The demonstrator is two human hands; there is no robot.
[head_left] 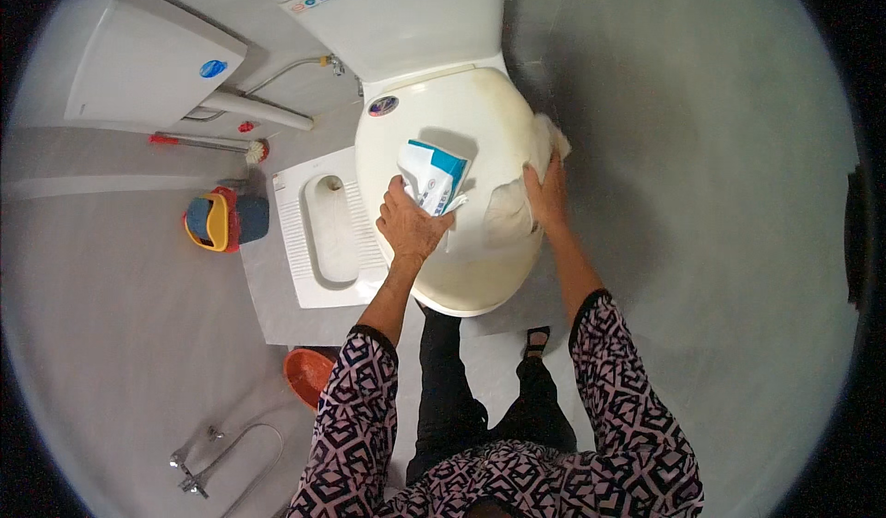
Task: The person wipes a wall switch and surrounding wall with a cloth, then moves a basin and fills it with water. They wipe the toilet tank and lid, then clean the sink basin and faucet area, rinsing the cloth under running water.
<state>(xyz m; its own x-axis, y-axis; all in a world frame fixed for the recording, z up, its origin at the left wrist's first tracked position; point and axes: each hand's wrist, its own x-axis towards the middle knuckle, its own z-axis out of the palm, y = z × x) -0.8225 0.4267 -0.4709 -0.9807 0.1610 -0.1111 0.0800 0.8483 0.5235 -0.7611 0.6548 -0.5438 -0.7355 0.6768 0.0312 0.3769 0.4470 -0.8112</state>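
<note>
In front of me stands a white toilet with its lid (461, 283) down. Over the lid, my left hand (413, 225) is closed round the lower end of a white and blue soft packet (432, 178); a bit of white sheet sticks out beside the fingers. My right hand (548, 193) is at the lid's right edge, its fingers pressing a white wipe (551, 135) against the rim. A damp, shiny patch shows on the lid beside that hand. The fingertips of the right hand are partly hidden by the wipe.
Left of the toilet is a squat pan (329, 232) set in the floor. A yellow, red and blue bin (226, 221) and a long-handled brush (212, 144) are by the left wall. An orange basin (309, 375) sits near my left arm. Behind the lid rises the cistern (406, 19).
</note>
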